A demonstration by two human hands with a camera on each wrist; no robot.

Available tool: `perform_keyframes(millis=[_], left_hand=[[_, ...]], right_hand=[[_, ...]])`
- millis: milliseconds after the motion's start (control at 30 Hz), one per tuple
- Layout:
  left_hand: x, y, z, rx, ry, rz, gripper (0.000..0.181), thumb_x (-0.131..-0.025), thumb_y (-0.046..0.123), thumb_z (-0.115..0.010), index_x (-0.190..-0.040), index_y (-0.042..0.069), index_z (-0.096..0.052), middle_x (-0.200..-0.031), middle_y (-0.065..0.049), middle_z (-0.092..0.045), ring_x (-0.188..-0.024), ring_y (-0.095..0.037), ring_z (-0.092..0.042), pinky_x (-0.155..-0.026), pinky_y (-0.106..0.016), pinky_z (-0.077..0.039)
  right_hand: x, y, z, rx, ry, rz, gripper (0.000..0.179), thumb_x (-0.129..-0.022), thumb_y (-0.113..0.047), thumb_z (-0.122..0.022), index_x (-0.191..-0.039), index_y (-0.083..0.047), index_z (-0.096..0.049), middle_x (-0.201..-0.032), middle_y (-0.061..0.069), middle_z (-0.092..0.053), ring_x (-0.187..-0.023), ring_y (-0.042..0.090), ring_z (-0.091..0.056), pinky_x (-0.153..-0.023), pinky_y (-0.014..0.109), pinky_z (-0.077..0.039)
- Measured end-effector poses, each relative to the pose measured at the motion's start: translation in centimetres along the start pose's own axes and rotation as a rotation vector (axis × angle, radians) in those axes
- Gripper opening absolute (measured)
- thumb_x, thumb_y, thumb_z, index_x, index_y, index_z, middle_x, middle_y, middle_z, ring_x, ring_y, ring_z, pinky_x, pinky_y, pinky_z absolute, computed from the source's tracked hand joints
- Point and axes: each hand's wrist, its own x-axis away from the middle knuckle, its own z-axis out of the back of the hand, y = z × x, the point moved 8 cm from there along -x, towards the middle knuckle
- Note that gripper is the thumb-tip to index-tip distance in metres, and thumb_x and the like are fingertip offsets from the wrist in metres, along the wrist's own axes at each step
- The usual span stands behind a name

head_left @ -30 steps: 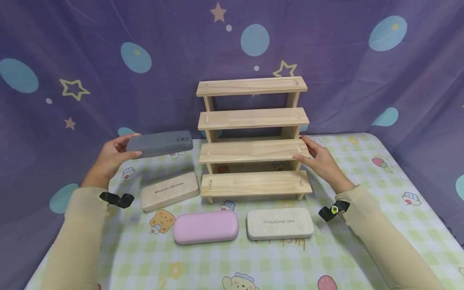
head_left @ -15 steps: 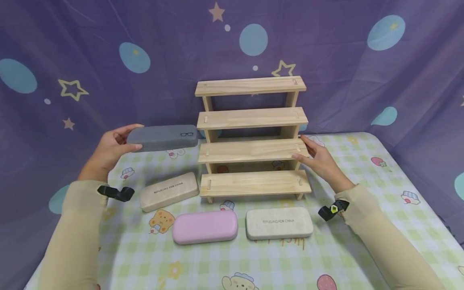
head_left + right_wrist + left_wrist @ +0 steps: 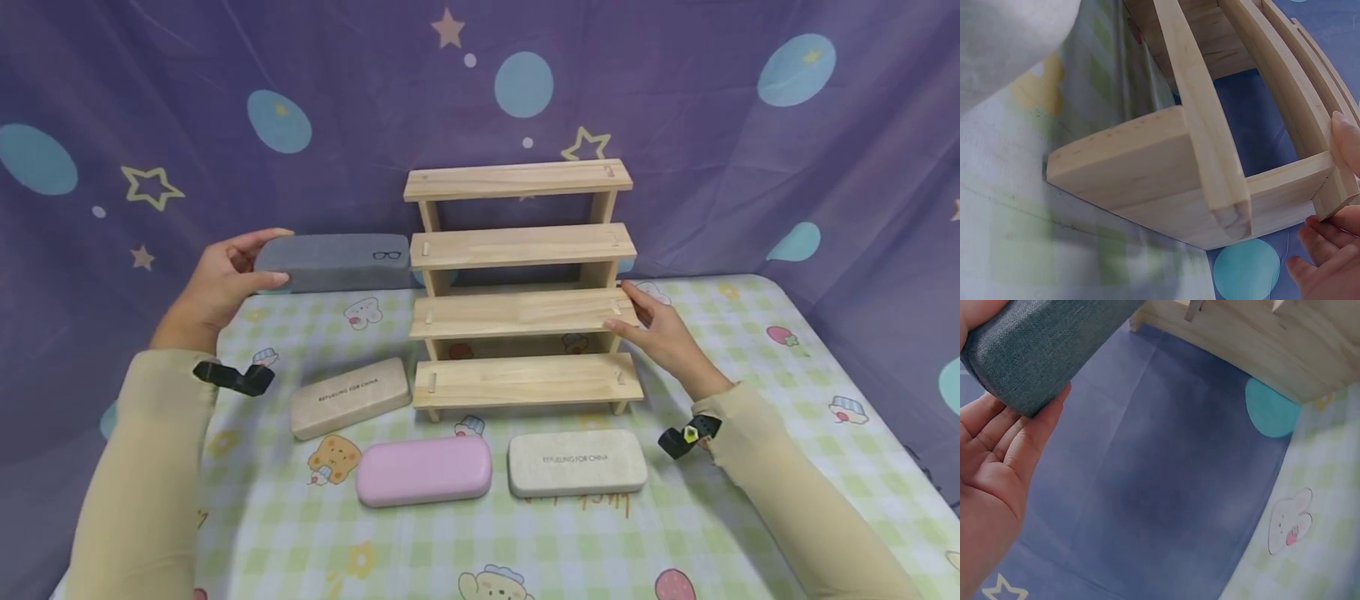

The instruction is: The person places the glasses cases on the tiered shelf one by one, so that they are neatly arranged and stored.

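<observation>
My left hand (image 3: 225, 279) grips the left end of a blue-grey glasses case (image 3: 330, 262), thumb in front and fingers behind. The case is held level in the air, its right end close beside the left edge of a wooden stepped rack (image 3: 517, 310). Its woven fabric shows in the left wrist view, where the case (image 3: 1047, 350) lies between thumb and fingers. My right hand (image 3: 663, 333) holds the right end of the rack's second shelf from the bottom, thumb on the front edge. In the right wrist view, fingertips of that hand (image 3: 1335, 250) touch the shelf's end.
On the checked tablecloth (image 3: 285, 542) lie three more cases: a beige one (image 3: 352, 400) left of the rack, a pink one (image 3: 423, 472) and an off-white one (image 3: 577, 475) in front. A purple patterned curtain (image 3: 337, 50) hangs behind the table.
My left hand has lifted the blue-grey glasses case upward and levelled it beside the rack. The right hand stays on the shelf end; the other cases have not moved.
</observation>
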Motion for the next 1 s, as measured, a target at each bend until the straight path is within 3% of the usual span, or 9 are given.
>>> perform_keyframes(millis=[133,200,300,400,467,567,800,1000], left_hand=[[-0.5,0.7,-0.5,-0.027,0.013,0.029,0.048,-0.084,-0.008,-0.063,-0.125,0.017,-0.063,-0.154,0.000,-0.026,-0.141,-0.009,-0.014,-0.065,-0.014,-0.039],[-0.7,1.1,-0.9,-0.004,0.011,0.021,0.048,-0.084,-0.009,-0.062,-0.125,0.017,-0.063,-0.155,-0.003,-0.025,-0.142,-0.010,-0.011,-0.062,-0.014,-0.041],[-1.2,1.7,-1.6,0.042,0.006,-0.015,0.047,-0.083,-0.011,-0.062,-0.123,0.015,-0.064,-0.150,0.000,-0.034,-0.139,-0.009,-0.021,-0.063,-0.014,-0.046],[-1.8,2.3,-2.3,0.115,-0.008,-0.065,0.046,-0.082,-0.013,-0.061,-0.122,0.011,-0.064,-0.133,0.001,-0.053,-0.120,-0.009,-0.046,-0.068,-0.016,-0.048],[-2.2,2.6,-2.7,0.144,-0.013,-0.087,0.045,-0.082,-0.014,-0.061,-0.121,0.009,-0.064,-0.119,0.002,-0.061,-0.101,-0.009,-0.054,-0.069,-0.017,-0.049],[-3.0,2.9,-3.5,0.162,-0.016,-0.090,0.045,-0.081,-0.013,-0.063,-0.121,0.008,-0.064,-0.111,0.003,-0.063,-0.094,-0.008,-0.055,-0.069,-0.018,-0.049],[-5.5,3.4,-5.3,0.126,-0.003,-0.075,0.046,-0.080,-0.007,-0.068,-0.124,0.007,-0.062,-0.101,0.003,-0.066,-0.085,-0.010,-0.056,-0.070,-0.020,-0.049],[-7.5,4.0,-7.2,0.119,-0.017,-0.077,0.045,-0.077,-0.008,-0.070,-0.120,0.006,-0.064,-0.099,0.002,-0.067,-0.083,-0.011,-0.061,-0.070,-0.020,-0.050]], right_hand=[[0.4,-0.8,-0.1,0.002,-0.011,-0.015,0.081,-0.090,-0.025,-0.065,-0.150,-0.001,-0.015,-0.155,0.015,-0.013,-0.141,0.031,-0.017,-0.112,0.043,-0.019],[0.6,-1.6,-0.2,0.009,-0.015,-0.017,0.080,-0.091,-0.022,-0.064,-0.149,0.002,-0.015,-0.155,0.017,-0.013,-0.141,0.033,-0.016,-0.112,0.044,-0.019],[0.9,-2.4,-0.2,0.003,-0.016,-0.014,0.078,-0.091,-0.019,-0.064,-0.148,0.005,-0.015,-0.154,0.021,-0.013,-0.141,0.035,-0.017,-0.112,0.046,-0.019],[0.7,-2.0,-0.2,0.002,-0.016,-0.009,0.079,-0.091,-0.021,-0.064,-0.149,0.002,-0.015,-0.155,0.018,-0.013,-0.141,0.034,-0.017,-0.112,0.044,-0.019],[0.4,-1.4,-0.2,0.008,-0.018,-0.004,0.081,-0.090,-0.024,-0.065,-0.149,-0.001,-0.016,-0.155,0.016,-0.013,-0.141,0.032,-0.017,-0.113,0.044,-0.019],[0.2,-0.7,-0.1,0.025,-0.014,-0.008,0.082,-0.090,-0.029,-0.065,-0.150,-0.003,-0.016,-0.156,0.014,-0.014,-0.142,0.030,-0.017,-0.113,0.042,-0.019],[0.5,-1.3,-0.1,0.016,-0.017,-0.014,0.079,-0.091,-0.021,-0.064,-0.148,0.003,-0.015,-0.155,0.019,-0.013,-0.141,0.034,-0.016,-0.113,0.045,-0.018],[0.3,-0.7,0.1,0.042,-0.012,-0.002,0.082,-0.090,-0.029,-0.065,-0.150,-0.002,-0.016,-0.155,0.015,-0.014,-0.142,0.031,-0.017,-0.113,0.043,-0.019]])
